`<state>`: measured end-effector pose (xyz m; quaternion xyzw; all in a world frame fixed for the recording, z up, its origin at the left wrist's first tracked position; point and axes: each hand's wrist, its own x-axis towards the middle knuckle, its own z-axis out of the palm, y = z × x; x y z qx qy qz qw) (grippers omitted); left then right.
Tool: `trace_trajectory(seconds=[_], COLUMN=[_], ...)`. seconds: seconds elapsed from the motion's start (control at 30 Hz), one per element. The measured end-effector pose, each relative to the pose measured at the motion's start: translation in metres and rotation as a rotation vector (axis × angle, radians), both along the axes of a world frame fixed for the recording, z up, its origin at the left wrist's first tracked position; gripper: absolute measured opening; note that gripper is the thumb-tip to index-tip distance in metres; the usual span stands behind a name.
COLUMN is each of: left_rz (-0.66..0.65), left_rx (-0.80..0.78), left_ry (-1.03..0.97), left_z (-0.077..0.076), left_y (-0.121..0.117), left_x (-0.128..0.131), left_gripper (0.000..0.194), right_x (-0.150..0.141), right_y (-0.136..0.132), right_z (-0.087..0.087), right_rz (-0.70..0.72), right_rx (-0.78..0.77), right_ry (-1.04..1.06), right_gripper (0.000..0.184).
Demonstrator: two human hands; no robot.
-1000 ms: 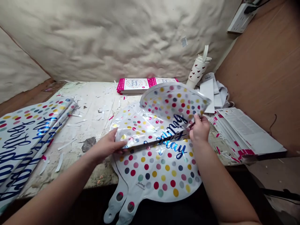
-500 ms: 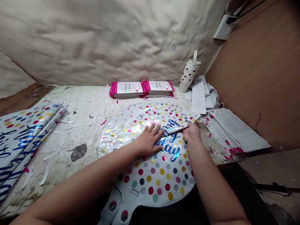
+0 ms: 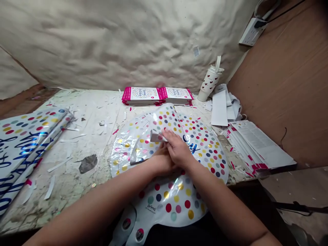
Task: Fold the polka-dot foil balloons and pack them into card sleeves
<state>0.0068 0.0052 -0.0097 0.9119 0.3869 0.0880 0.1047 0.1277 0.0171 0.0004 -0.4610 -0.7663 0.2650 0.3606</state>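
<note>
Flat, uninflated foil balloons (image 3: 176, 206) with coloured dots and blue lettering lie stacked at the table's front edge, their round tails hanging toward me. The top balloon's upper part (image 3: 166, 118) is folded over to the left. My right hand (image 3: 178, 148) pinches the turned-over foil near the stack's middle, fingers pointing up and left. Crossing beneath it, my left hand (image 3: 164, 162) rests against the same balloon, its fingers mostly hidden under the right hand.
More folded dotted balloons (image 3: 30, 136) lie at the left. Pink-and-white printed packs (image 3: 145, 94) stand against the back wall beside a white tumbler (image 3: 211, 82). Loose white papers (image 3: 220, 107) and a pile of printed cards (image 3: 261, 145) sit at the right. Paper scraps litter the table.
My right hand has carried the balloon's right side over to the left, making a fold. My left hand, flat with spread fingers before, is now tucked under the right.
</note>
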Motion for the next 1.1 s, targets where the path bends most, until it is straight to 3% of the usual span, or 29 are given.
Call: trace_trajectory(seconds=[0.1,0.23,0.37,0.5,0.63,0.8,0.9,1.0,1.1], left_rz=[0.044,0.164,0.212,0.237,0.295,0.411,0.610,0.818,0.869], left_rx=[0.046,0.138,0.076,0.020,0.078,0.082,-0.097,-0.558,-0.937], left_ry=[0.066,0.143,0.172,0.192,0.186,0.040,-0.209,-0.502,-0.723], left_z=[0.000,-0.014,-0.023,-0.020,-0.009,0.015,0.021,0.016,0.009], left_y=[-0.029,-0.065,-0.077,-0.077,-0.082,-0.079,-0.066,-0.047,-0.034], left_x=[-0.050,-0.102,-0.103,-0.097,-0.117,-0.137,-0.134,-0.126,-0.117], left_gripper=[0.060,0.066,0.066,0.067,0.065,0.037,0.028,0.030,0.037], right_x=[-0.006,-0.009,-0.028,-0.046,-0.045,-0.039,-0.038,-0.037,-0.036], right_y=[-0.006,-0.006,-0.012,-0.022,-0.026,-0.025,-0.025,-0.025,-0.025], right_z=[-0.008,-0.017,-0.019,-0.024,-0.029,-0.023,-0.019,-0.017,-0.018], right_rz=[0.053,0.076,0.101,0.217,0.210,0.212,0.241,0.255,0.252], right_rx=[0.013,-0.052,-0.009,0.034,0.003,-0.078,-0.109,-0.125,-0.119], right_ry=[-0.312,-0.476,-0.533,-0.601,-0.653,-0.663,-0.667,-0.676,-0.668], right_gripper=[0.047,0.047,0.043,0.043,0.043,0.039,0.038,0.038,0.038])
